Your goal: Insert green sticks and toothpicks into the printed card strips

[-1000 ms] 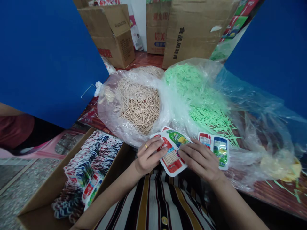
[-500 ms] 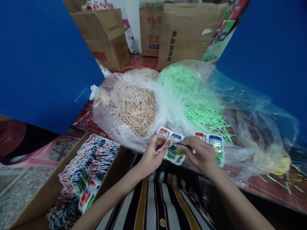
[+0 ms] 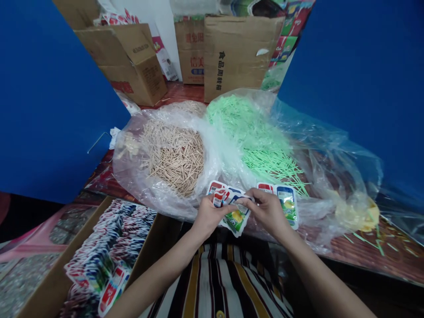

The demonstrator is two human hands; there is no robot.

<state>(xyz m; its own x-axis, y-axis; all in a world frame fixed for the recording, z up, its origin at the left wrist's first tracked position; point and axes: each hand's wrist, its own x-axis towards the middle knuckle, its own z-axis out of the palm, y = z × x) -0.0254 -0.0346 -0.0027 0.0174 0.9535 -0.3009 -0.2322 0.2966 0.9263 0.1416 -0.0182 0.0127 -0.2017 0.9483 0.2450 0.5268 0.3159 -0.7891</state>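
Note:
My left hand (image 3: 209,216) is closed on the left side of a small printed packet (image 3: 236,217) with red, blue and green panels and a yellow picture. On the packet's upper right edge, my right hand (image 3: 267,211) pinches with thumb and fingers. A similar packet (image 3: 217,186) shows just behind my left hand, partly covered. Beside my right hand lies another packet (image 3: 287,206) with a blue top and green base, its red half partly hidden by the fingers.
Beyond my hands, clear plastic bags hold thin beige sticks (image 3: 180,161) and light green sticks (image 3: 265,154). An open carton (image 3: 88,232) at lower left is filled with rows of packets. Cardboard boxes (image 3: 243,57) stand at the back between blue panels (image 3: 347,66).
The packet between my hands is now spread flatter, with its green panel facing up. My right hand has closed in toward my left. The whole view has shifted slightly.

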